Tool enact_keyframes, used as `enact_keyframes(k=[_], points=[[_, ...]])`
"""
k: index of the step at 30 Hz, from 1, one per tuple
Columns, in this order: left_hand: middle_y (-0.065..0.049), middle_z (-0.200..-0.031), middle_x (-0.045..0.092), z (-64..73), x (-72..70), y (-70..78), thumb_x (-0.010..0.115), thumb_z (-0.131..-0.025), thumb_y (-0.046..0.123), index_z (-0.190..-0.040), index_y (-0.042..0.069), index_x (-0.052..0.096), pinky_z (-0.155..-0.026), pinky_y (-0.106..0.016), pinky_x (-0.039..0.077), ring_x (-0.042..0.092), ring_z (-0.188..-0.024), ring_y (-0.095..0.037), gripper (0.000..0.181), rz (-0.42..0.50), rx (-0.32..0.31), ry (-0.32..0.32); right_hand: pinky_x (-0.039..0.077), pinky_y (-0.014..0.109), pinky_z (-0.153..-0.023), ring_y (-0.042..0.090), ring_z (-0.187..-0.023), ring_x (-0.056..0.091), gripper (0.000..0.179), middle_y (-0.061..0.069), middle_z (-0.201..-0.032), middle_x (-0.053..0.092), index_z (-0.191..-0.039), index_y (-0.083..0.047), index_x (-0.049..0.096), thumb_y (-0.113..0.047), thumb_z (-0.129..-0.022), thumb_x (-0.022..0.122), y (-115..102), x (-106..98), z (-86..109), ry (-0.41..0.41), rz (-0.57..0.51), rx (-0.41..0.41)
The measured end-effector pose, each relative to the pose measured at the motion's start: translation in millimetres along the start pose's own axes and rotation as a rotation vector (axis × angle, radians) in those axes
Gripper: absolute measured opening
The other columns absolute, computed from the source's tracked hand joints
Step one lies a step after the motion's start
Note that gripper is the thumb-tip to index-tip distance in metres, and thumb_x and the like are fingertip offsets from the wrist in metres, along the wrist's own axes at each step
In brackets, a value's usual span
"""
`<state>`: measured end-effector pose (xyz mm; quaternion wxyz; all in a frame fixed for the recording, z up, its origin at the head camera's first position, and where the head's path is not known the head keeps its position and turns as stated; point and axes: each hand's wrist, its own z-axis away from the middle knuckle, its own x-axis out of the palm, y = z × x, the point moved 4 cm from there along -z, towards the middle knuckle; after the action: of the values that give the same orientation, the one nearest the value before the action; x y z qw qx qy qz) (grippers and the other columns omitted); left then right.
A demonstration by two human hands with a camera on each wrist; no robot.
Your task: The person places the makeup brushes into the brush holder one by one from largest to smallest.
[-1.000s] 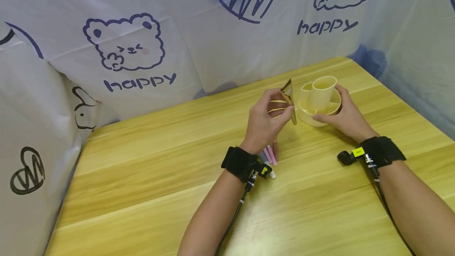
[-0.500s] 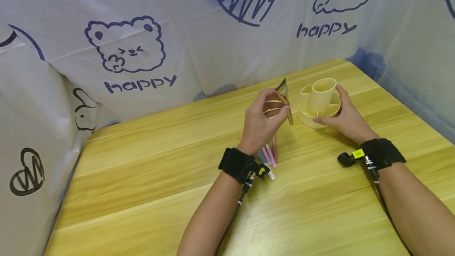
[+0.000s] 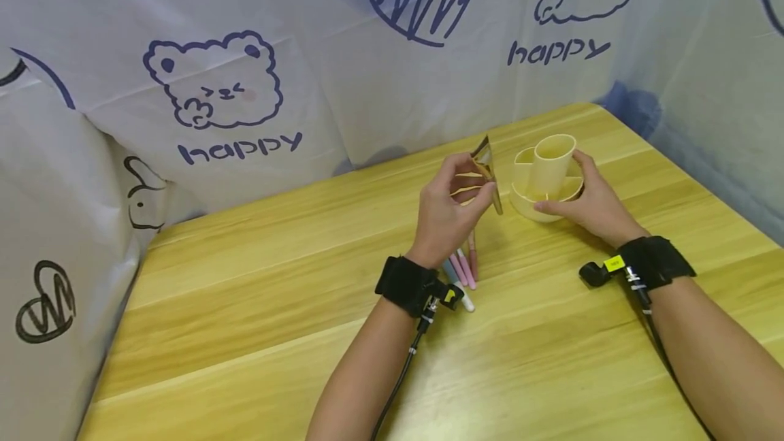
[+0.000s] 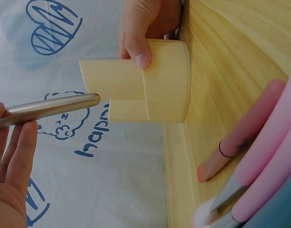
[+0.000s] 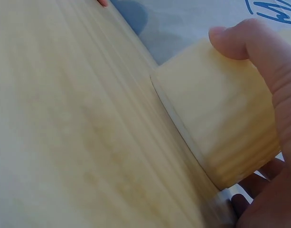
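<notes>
My left hand (image 3: 446, 206) pinches a slim, shiny gold-coloured metal stick (image 3: 496, 192) between thumb and fingers, above the table. In the left wrist view the stick's rounded end points towards a pale yellow desk organizer (image 4: 166, 85), apart from it. The organizer (image 3: 531, 206) stands upright on the table, with a tall round tube (image 3: 549, 172) and lower compartments around it. My right hand (image 3: 603, 206) grips its right side, the thumb on the front of the low wall. What lies inside the compartments cannot be made out. The gold stick's exact kind is unclear.
Several pen-like sticks, pink (image 3: 468, 271), dusty pink (image 4: 242, 128) and blue with a white end (image 3: 468, 305), lie on the wooden table (image 3: 257, 291) under and beside the left wrist. A white printed cloth (image 3: 331, 80) hangs behind the table. Cables run from both wrist cameras.
My left hand and the gold stick have shifted slightly left, a little farther from the organizer. The right hand keeps its grip on the organizer.
</notes>
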<state>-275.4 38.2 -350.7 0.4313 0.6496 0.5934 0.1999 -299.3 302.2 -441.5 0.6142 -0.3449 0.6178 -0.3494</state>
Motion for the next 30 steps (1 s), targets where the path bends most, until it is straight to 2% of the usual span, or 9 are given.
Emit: enact_keyframes(k=[3,11,15,19,23,26,30], points=[[-0.022,-0.115,0.065,0.3,-0.7,-0.2,0.068,-0.095,0.0,-0.128,-0.002,0.054,-0.094,-0.028,0.062,0.075,-0.108,-0.036,0.036,0.008,-0.002,0.007,0.034,0.064,-0.117,0.042,-0.141,0.042,0.12,0.024,-0.162,0.033,-0.167,-0.028,-0.002,-0.039,-0.086,0.085,-2.0,-0.5,-0.3,-0.022,-0.006,-0.006],[-0.023,-0.115,0.065,0.1,-1.1,-0.3,0.069,-0.095,0.001,-0.128,-0.003,0.054,-0.095,-0.031,0.062,0.074,-0.109,-0.036,0.036,0.01,-0.005,0.011,0.026,0.071,-0.121,0.046,-0.151,0.03,0.122,0.027,-0.166,0.027,-0.167,-0.024,-0.006,-0.036,-0.086,0.085,-1.9,-3.7,-0.3,-0.056,0.019,0.001],[-0.022,-0.115,0.065,0.1,-1.7,0.4,0.069,-0.095,0.002,-0.128,-0.002,0.055,-0.096,-0.03,0.061,0.074,-0.11,-0.035,0.036,0.009,-0.008,0.012,0.028,0.069,-0.12,0.044,-0.149,0.033,0.123,0.024,-0.166,0.026,-0.166,-0.028,-0.007,-0.036,-0.086,0.085,-1.7,-4.2,-0.7,-0.057,0.005,0.0],[-0.022,-0.115,0.065,0.0,-1.8,0.7,0.069,-0.095,0.002,-0.128,-0.002,0.054,-0.096,-0.031,0.062,0.074,-0.11,-0.035,0.036,0.01,-0.006,0.01,0.025,0.07,-0.122,0.042,-0.15,0.032,0.127,0.02,-0.17,0.022,-0.166,-0.032,-0.009,-0.037,-0.083,0.088,-1.5,-3.6,-0.1,-0.044,-0.013,0.007],[-0.022,-0.115,0.065,-0.4,-1.4,0.8,0.069,-0.095,0.001,-0.127,-0.002,0.054,-0.096,-0.031,0.062,0.074,-0.11,-0.035,0.036,0.006,0.002,0.008,0.02,0.071,-0.124,0.045,-0.153,0.025,0.13,0.021,-0.172,0.012,-0.167,-0.027,-0.008,-0.034,-0.081,0.09,-1.8,-3.1,0.8,-0.015,-0.013,0.005],[-0.022,-0.115,0.065,-0.6,-1.0,1.0,0.069,-0.095,0.001,-0.127,-0.002,0.054,-0.096,-0.03,0.062,0.074,-0.11,-0.035,0.036,0.001,0.007,0.005,0.021,0.071,-0.123,0.045,-0.152,0.025,0.129,0.022,-0.171,0.011,-0.167,-0.023,-0.005,-0.035,-0.081,0.09,-2.4,-2.8,1.1,-0.002,-0.003,0.005],[-0.022,-0.115,0.065,-0.4,-1.4,0.7,0.069,-0.095,0.001,-0.127,-0.002,0.054,-0.095,-0.028,0.061,0.074,-0.109,-0.035,0.035,-0.002,0.003,0.008,0.026,0.068,-0.121,0.043,-0.149,0.03,0.125,0.022,-0.169,0.018,-0.167,-0.022,-0.002,-0.037,-0.082,0.089,-3.5,-1.9,1.1,-0.015,-0.001,0.004]])
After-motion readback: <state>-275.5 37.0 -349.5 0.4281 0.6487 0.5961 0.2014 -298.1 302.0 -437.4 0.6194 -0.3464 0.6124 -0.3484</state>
